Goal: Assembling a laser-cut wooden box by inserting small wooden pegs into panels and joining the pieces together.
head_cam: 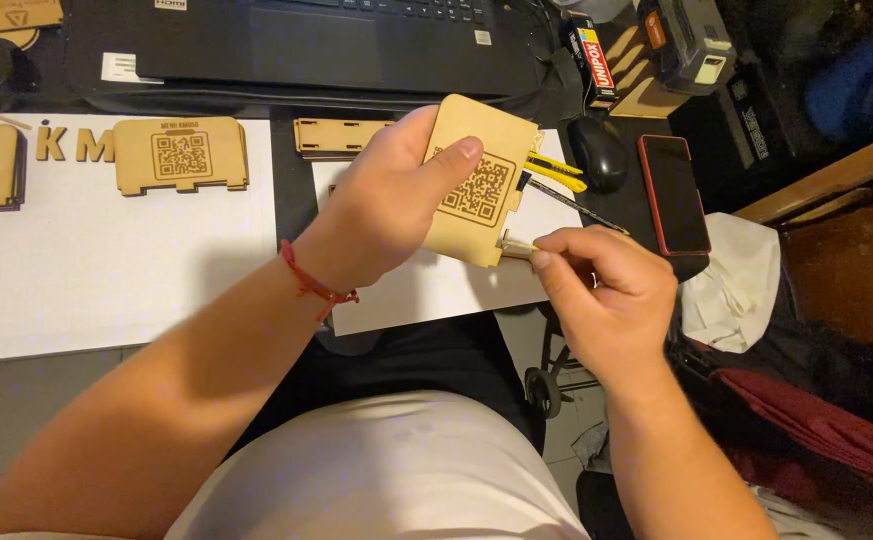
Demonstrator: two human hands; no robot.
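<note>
My left hand (387,205) grips a thin wooden panel (479,180) engraved with a square code pattern, thumb pressed on its face. The panel is held tilted above a white sheet (427,285). My right hand (602,295) pinches a small pale wooden piece (517,243) against the panel's lower edge. A red cord bracelet (312,283) circles my left wrist.
A similar engraved panel (181,153) and wooden letters (75,145) lie on the white board (107,260) at left. A laptop (327,45), black mouse (598,152), yellow utility knife (555,170), red phone (673,194), glue box (593,60) and crumpled cloth (735,285) surround the work spot.
</note>
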